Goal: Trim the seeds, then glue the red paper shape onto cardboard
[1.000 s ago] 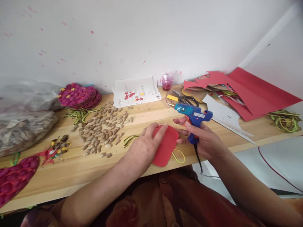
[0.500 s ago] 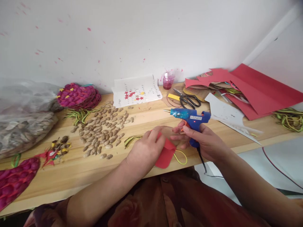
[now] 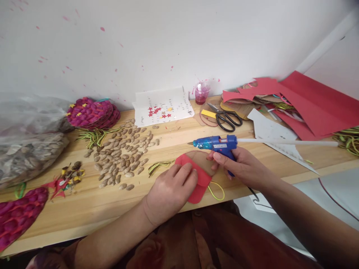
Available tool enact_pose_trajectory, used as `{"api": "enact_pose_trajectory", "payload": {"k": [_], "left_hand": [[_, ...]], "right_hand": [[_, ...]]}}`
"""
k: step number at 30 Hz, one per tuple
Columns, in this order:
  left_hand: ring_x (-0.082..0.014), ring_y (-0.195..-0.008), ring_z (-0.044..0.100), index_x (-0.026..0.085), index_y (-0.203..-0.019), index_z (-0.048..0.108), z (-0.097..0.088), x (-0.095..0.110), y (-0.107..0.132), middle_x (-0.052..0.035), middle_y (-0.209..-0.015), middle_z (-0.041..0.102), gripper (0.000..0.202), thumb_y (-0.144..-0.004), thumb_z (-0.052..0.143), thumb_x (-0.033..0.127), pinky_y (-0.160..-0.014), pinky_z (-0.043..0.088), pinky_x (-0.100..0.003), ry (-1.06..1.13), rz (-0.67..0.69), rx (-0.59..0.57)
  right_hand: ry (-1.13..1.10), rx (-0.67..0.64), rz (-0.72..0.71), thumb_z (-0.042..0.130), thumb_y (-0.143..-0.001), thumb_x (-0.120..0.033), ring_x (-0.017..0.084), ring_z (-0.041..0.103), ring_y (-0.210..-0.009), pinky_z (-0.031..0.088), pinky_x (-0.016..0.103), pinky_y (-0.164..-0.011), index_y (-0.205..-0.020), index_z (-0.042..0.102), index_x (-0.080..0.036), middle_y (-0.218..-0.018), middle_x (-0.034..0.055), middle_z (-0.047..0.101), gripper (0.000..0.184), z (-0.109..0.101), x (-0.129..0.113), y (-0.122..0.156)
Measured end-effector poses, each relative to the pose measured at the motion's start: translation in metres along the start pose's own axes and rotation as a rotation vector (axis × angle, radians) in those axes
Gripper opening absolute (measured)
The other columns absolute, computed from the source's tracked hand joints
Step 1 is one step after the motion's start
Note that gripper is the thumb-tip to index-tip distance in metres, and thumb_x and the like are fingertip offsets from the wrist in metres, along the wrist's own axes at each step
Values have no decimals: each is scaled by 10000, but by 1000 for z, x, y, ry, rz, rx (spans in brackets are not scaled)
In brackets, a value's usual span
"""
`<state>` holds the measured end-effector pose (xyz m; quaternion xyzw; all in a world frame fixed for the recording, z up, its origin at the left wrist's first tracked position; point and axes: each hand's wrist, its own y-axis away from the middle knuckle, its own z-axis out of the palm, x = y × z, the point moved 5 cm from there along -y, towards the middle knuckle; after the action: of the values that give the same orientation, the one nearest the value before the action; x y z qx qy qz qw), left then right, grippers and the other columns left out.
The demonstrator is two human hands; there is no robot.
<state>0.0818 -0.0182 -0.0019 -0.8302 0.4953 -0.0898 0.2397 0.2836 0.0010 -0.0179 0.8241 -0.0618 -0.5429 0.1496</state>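
Note:
My right hand (image 3: 242, 166) is closed round a blue glue gun (image 3: 215, 143), whose nozzle points left and whose white glue stick (image 3: 286, 142) juts out to the right. Just below the gun lies a red paper shape (image 3: 198, 181) peeled back from a brown cardboard piece (image 3: 202, 161). My left hand (image 3: 171, 188) pinches the folded red edge and presses it down near the table's front edge. A yellow-green loop (image 3: 217, 188) sticks out from under the red piece.
Several brown seeds (image 3: 123, 155) are scattered left of my hands. Purple seed-covered discs (image 3: 91, 112), a plastic bag (image 3: 28, 138), a paper with red stars (image 3: 162, 106), a pink cup (image 3: 202, 92), black scissors (image 3: 227, 116) and red paper sheets (image 3: 314, 104) lie along the wooden table (image 3: 84, 201).
My left hand has peeled the red paper back, baring the brown cardboard. The glue gun has tilted level and come down close over the piece.

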Motion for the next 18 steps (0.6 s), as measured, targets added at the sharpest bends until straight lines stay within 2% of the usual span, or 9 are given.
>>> {"api": "enact_pose_trajectory", "payload": {"k": [4, 8, 12, 18], "left_hand": [[-214, -845, 675, 111, -1070, 635, 0, -5, 2, -130, -1056, 710, 265, -998, 381, 125, -723, 600, -346, 42, -55, -7], [-205, -917, 678, 111, -1078, 626, 2, -13, 8, -139, -1189, 680, 226, -989, 418, 110, -800, 601, -335, 141, -143, -32], [-248, -1051, 660, 106, -1080, 630, 3, -9, 13, -144, -1226, 666, 183, -964, 489, 109, -925, 578, -377, 152, -87, -70], [-215, -933, 690, 130, -1048, 646, -4, -6, 12, -109, -1094, 710, 211, -980, 447, 118, -919, 587, -362, 107, -42, 27]], "right_hand": [[-60, 46, 2, 590, -850, -649, 149, 594, -671, 500, 292, -560, -1026, 676, -174, -935, 86, 710, 514, 5, 3, 1], [-122, 53, 17, 591, -846, -643, 167, 630, -728, 545, 322, -654, -1040, 672, -180, -978, 89, 708, 509, 10, 5, 7], [-71, 51, 30, 585, -845, -646, 144, 607, -629, 533, 330, -636, -1009, 678, -168, -936, 82, 713, 513, 12, 5, 9], [42, 16, 5, 549, -875, -649, 129, 567, -564, 481, 303, -557, -964, 665, -166, -808, 51, 694, 504, 11, 1, 6]]}}
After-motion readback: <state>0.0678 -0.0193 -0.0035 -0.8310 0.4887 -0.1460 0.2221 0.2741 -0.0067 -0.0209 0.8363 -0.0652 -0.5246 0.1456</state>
